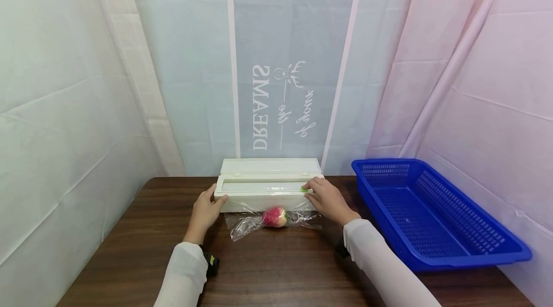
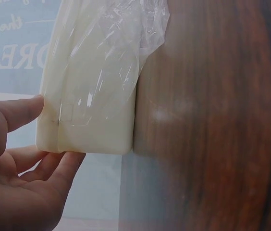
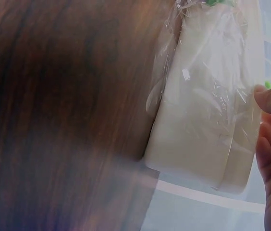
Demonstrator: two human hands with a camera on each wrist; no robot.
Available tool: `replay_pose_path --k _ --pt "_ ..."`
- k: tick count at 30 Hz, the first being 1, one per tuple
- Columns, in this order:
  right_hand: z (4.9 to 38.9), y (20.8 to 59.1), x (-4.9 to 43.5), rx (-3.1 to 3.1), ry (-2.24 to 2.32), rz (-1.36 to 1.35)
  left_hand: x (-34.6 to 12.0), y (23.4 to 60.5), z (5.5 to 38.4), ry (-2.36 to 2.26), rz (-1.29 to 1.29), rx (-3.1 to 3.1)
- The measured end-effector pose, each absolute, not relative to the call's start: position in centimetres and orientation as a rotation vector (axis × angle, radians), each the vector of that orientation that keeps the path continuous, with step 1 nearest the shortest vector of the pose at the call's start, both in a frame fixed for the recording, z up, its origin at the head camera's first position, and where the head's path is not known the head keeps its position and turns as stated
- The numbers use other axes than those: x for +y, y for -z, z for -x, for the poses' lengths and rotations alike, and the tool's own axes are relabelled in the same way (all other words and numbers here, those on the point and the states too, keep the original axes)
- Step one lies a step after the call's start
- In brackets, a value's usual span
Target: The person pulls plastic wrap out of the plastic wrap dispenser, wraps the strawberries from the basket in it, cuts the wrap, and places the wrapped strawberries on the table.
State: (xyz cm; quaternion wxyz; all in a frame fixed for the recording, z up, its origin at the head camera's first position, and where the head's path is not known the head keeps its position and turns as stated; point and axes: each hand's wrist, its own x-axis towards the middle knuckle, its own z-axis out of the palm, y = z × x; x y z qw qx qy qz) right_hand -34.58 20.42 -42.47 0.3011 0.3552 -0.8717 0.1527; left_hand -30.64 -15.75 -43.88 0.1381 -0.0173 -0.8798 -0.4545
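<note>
A white cling film dispenser (image 1: pixel 259 203) lies across the table with its lid (image 1: pixel 270 166) tipped back. My left hand (image 1: pixel 205 212) grips its left end, with the thumb (image 2: pixel 26 111) at the top front edge and the fingers against the end face. At the right end, my right hand (image 1: pixel 326 197) pinches a small green slide cutter (image 1: pixel 304 190) on the top edge; the fingers partly hide it. Clear cling film (image 1: pixel 244 225) hangs down the front onto the table. A red and yellow fruit (image 1: pixel 274 217) lies wrapped in the film, right before the box.
A blue perforated plastic basket (image 1: pixel 432 220) stands at the right of the dark wooden table (image 1: pixel 276 268). Behind the table hangs a grey-blue curtain (image 1: pixel 298 33) with lettering. Pale cloth walls (image 1: pixel 56 81) close in both sides.
</note>
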Motion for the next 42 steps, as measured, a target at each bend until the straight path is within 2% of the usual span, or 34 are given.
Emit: replay_pose_path --k 23,42 --pt "34.72 42.76 20.17 -2.301 -0.381 -1.062 -15.47 43.73 30.51 1.296 0.050 -2.555" --pt "34.84 42.84 19.85 -2.339 -0.304 -1.056 -15.57 43.84 30.55 1.276 0.048 -2.550"
